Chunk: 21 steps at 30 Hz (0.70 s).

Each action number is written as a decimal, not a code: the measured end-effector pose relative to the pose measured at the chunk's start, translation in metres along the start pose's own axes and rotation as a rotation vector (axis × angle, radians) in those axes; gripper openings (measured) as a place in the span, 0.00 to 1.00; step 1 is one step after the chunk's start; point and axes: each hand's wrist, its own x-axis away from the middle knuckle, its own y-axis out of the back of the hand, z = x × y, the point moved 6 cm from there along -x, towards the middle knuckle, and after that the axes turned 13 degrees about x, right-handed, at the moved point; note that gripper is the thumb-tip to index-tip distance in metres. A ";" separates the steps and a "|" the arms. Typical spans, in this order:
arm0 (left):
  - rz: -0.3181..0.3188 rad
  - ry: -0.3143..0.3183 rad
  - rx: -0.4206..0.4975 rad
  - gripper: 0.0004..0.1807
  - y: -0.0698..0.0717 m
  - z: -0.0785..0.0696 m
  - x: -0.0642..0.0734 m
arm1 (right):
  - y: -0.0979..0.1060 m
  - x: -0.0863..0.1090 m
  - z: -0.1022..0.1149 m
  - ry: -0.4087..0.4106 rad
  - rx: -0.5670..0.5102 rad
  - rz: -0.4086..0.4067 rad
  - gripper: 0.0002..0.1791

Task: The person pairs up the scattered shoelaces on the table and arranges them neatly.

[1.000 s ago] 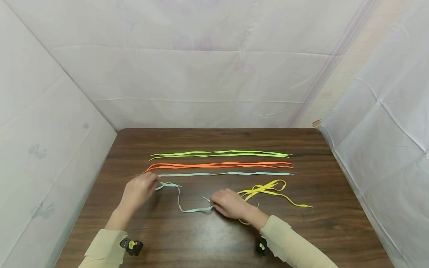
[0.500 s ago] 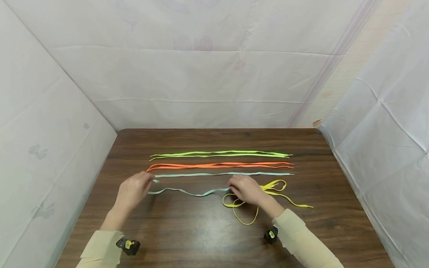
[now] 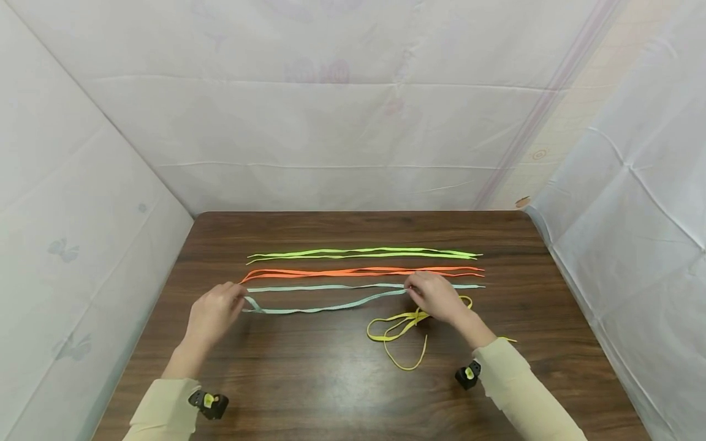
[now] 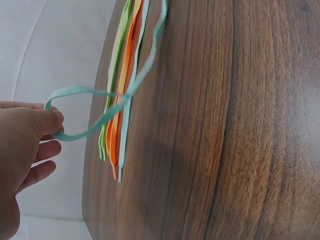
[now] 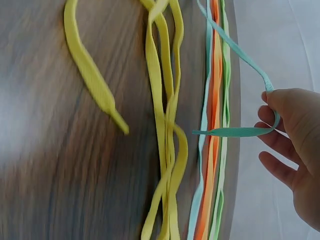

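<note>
My left hand (image 3: 216, 313) pinches a mint-blue shoelace (image 3: 331, 308) between thumb and forefinger. In the left wrist view this shoelace (image 4: 102, 121) bends back at the fingertips into a small loop that crosses itself. My right hand (image 3: 439, 298) pinches the lace close to its other end; in the right wrist view the tipped end (image 5: 235, 132) hangs free past the fingers. The lace sags between both hands, in front of a second mint-blue shoelace (image 3: 314, 287) laid straight across the table. A loosely looped yellow shoelace (image 3: 380, 338) lies beneath my right wrist, partly hidden by it.
Behind the mint-blue lace lie orange shoelaces (image 3: 325, 274), then neon green shoelaces (image 3: 358, 250), stretched side to side. The dark wood-grain table (image 3: 309, 380) ends at a pale cloth wall (image 3: 353, 141) at the back. Similar cloth hangs on both sides.
The right hand has carried its end of the mint-blue shoelace right and away from me, drawing the bent lace much straighter. My left hand has shifted slightly left, still pinching it.
</note>
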 end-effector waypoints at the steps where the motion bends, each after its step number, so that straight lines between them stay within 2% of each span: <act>1: 0.002 0.001 -0.004 0.10 -0.001 0.001 0.000 | 0.001 0.002 -0.005 -0.013 0.003 -0.003 0.04; 10: 0.027 0.030 -0.012 0.10 -0.006 0.008 0.003 | 0.010 0.018 -0.042 -0.118 0.066 -0.003 0.04; 21: 0.065 0.066 0.033 0.10 -0.012 0.012 0.003 | 0.018 0.034 -0.070 -0.149 0.137 -0.027 0.07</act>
